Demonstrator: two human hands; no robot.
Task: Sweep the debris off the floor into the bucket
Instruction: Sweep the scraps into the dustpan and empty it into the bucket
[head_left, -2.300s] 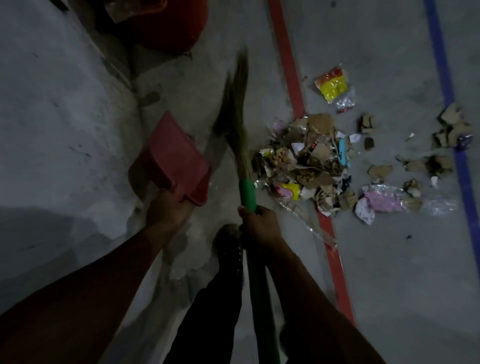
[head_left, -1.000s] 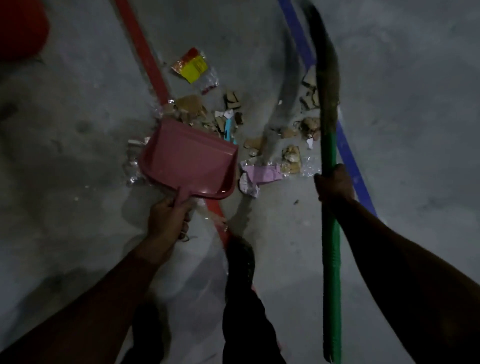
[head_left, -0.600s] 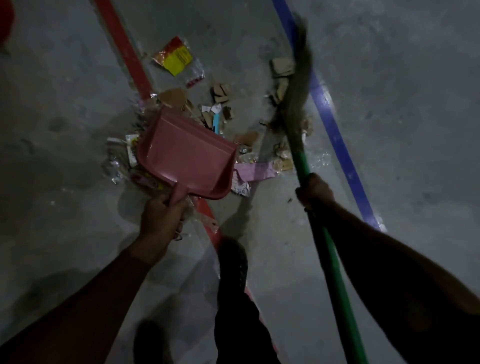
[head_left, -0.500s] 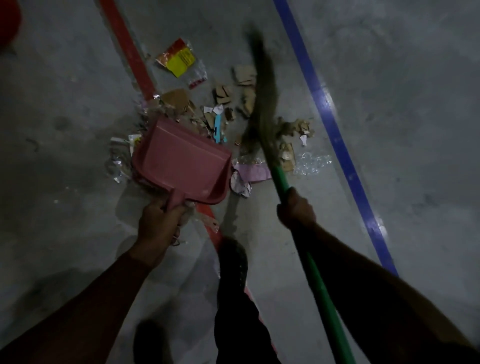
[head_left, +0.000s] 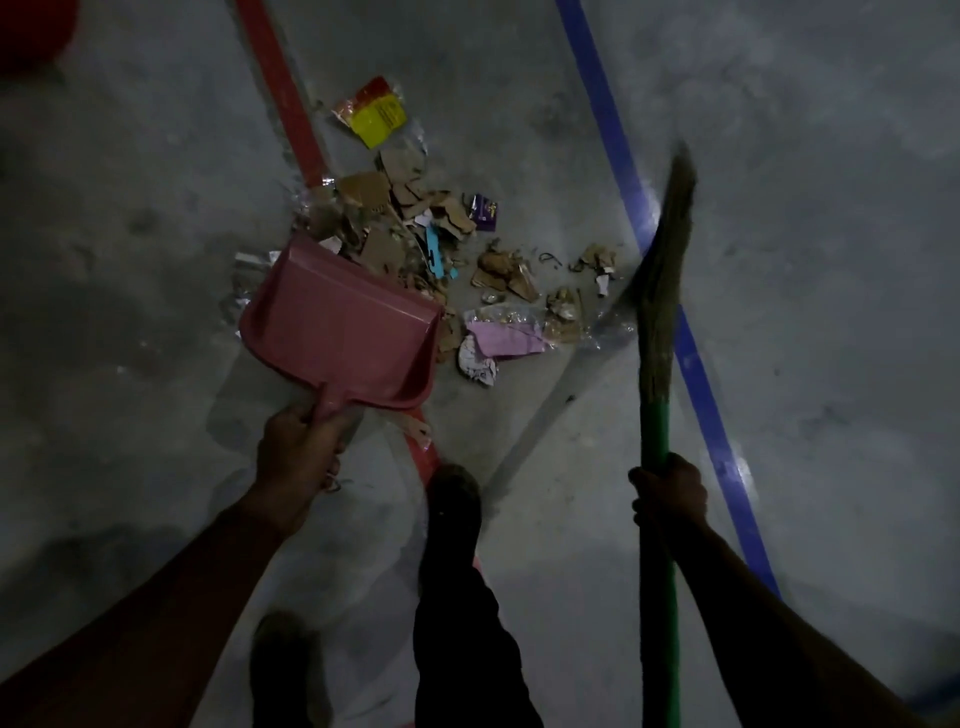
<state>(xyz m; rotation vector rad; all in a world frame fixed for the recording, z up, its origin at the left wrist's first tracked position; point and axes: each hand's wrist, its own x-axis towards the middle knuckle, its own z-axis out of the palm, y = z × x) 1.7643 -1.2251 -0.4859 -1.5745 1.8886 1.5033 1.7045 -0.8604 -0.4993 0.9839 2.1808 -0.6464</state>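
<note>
On a dim concrete floor (head_left: 831, 260) crossed by a red stripe (head_left: 280, 104) and a blue stripe (head_left: 602, 104), seen from the head camera, a person's left hand (head_left: 301, 452) grips the handle of a pink dustpan (head_left: 337, 327), its lip set against the near side of the debris (head_left: 415, 234) lying across the red stripe. The right hand (head_left: 670, 493) is closed around a broom (head_left: 660, 312) over the blue stripe. A red shape at the floor's far left corner (probably the bucket (head_left: 31, 36)) sits well apart. The stroke will likely go best with the pan lip flat on the floor and short, low sweeps toward it, gathering the light plastic wrappers (head_left: 374, 111) last.
</note>
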